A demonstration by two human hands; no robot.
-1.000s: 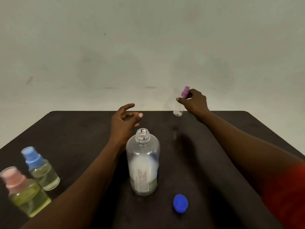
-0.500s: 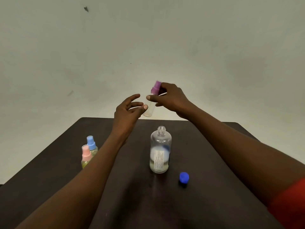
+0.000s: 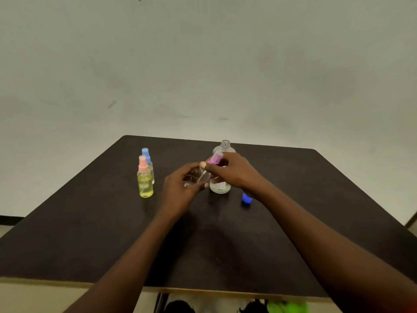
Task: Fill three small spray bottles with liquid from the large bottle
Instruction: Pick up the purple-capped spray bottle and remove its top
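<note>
The left grip (image 3: 178, 192) curls round the body of the small spray bottle (image 3: 201, 176) and the right grip (image 3: 235, 172) pinches its purple cap (image 3: 216, 158), its long axis slanting up from left grip to right, the open large bottle (image 3: 225, 146) just behind both

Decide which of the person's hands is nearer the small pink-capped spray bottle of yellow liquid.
Left. The left hand is just right of the pink-capped spray bottle, not touching; the right hand is farther right. Both hold the purple-capped clear bottle.
</note>
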